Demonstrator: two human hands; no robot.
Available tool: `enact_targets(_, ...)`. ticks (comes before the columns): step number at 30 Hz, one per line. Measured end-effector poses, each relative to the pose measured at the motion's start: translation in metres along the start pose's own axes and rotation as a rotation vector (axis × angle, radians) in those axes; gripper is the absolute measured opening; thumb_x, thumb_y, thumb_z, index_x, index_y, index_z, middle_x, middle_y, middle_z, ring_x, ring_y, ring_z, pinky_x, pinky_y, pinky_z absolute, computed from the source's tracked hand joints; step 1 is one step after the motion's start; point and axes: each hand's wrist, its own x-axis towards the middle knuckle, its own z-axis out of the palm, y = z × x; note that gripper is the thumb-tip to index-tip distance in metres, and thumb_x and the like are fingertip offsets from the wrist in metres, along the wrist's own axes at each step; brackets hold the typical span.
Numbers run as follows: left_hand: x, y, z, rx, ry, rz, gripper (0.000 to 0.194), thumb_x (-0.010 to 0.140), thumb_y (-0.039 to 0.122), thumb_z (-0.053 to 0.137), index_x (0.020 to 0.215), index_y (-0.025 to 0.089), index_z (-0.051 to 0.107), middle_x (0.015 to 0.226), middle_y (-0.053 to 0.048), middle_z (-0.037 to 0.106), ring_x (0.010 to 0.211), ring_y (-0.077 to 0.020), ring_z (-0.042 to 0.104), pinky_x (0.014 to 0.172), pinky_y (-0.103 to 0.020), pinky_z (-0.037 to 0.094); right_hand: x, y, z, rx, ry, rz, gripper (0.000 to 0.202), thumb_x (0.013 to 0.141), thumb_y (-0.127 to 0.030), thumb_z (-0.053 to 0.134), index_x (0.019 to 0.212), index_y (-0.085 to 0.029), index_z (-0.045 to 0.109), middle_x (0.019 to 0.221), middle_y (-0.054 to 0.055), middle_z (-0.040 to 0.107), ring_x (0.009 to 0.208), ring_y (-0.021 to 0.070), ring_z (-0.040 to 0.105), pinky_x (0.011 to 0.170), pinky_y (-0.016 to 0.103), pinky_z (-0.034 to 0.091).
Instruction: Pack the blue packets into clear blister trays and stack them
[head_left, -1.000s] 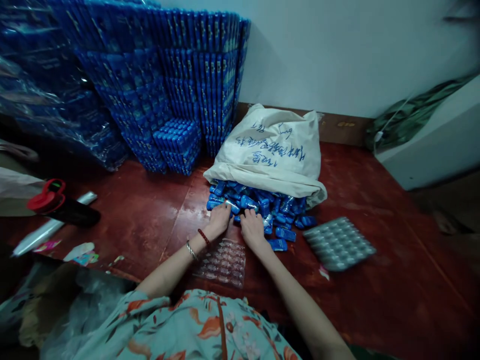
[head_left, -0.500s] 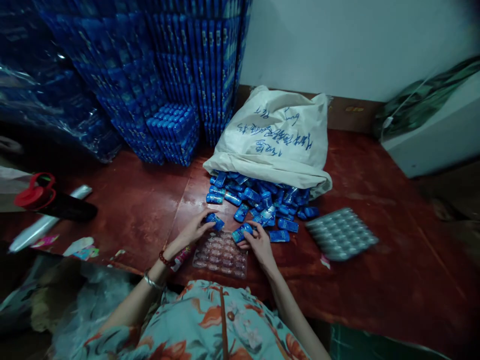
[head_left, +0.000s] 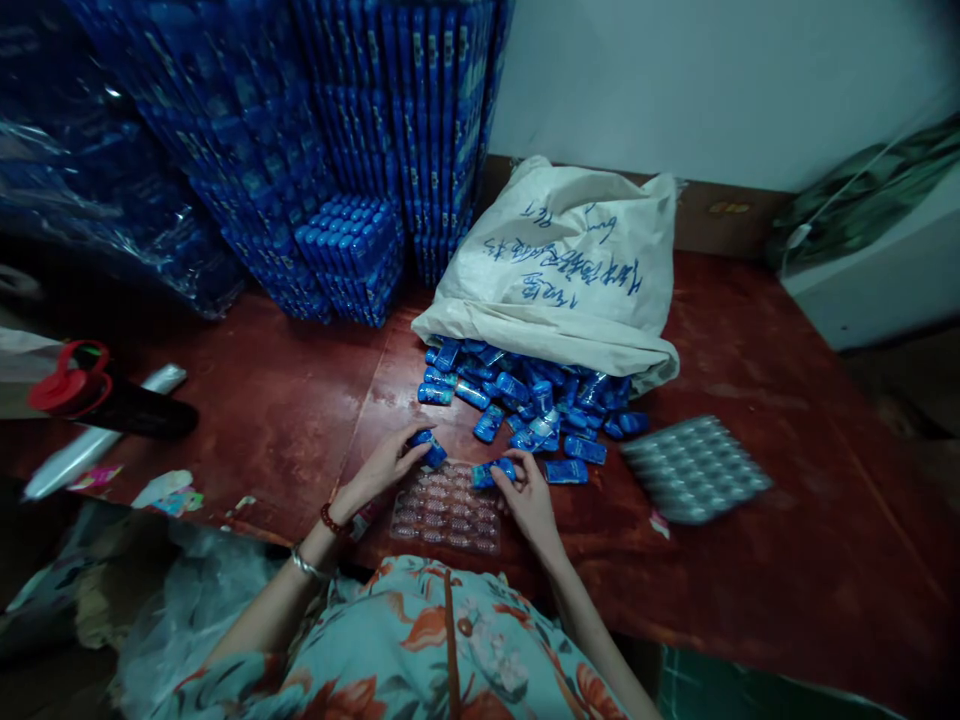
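My left hand (head_left: 391,462) grips a small blue packet (head_left: 428,449) between thumb and fingers, over the upper left corner of a clear moulded tray (head_left: 446,515). Another blue packet (head_left: 493,473) is held by my right hand (head_left: 527,492) at the tray's upper right corner. The tray lies flat on the table close to my body, and its cups look bare. Beyond my hands, a heap of blue packets (head_left: 540,395) spills from the mouth of a white sack (head_left: 566,255) with blue handwriting.
Stacked blue packs (head_left: 352,240) rise at the back left. A black bottle with a red lid (head_left: 127,402) lies by a clear plastic roll (head_left: 97,440) on the left. To the right is a stack of clear trays (head_left: 694,468) on the red table (head_left: 795,520).
The packet in my right hand has turned to lie more level, and my right fingers have shifted on it. My left hand still holds its packet. The whole view has shifted slightly.
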Motion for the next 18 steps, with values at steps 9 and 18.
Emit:
enact_targets(9, -0.004, 0.013, -0.001, 0.284, -0.132, 0.174, 0.030, 0.090, 0.019, 0.039, 0.119, 0.019, 0.051, 0.104, -0.009, 0.063, 0.091, -0.0196, 0.061, 0.081, -0.032, 0.048, 0.007, -0.005, -0.004, 0.152, -0.217, 0.094, 0.051, 0.066, -0.044, 0.071, 0.107, -0.019, 0.052, 0.067, -0.003, 0.061, 0.050, 0.0124, 0.059, 0.045, 0.022, 0.046)
enact_targets(18, -0.006, 0.028, 0.010, 0.704, -0.257, 0.142, 0.030, 0.083, 0.001, 0.036, 0.104, 0.018, 0.051, 0.091, -0.008, 0.058, 0.080, -0.0187, 0.056, 0.073, -0.029, 0.046, 0.000, -0.006, 0.011, -0.814, -0.046, -0.268, 0.036, 0.088, -0.047, 0.045, 0.110, -0.021, 0.059, 0.079, 0.005, 0.069, 0.065, 0.0189, 0.065, 0.055, 0.025, 0.042)
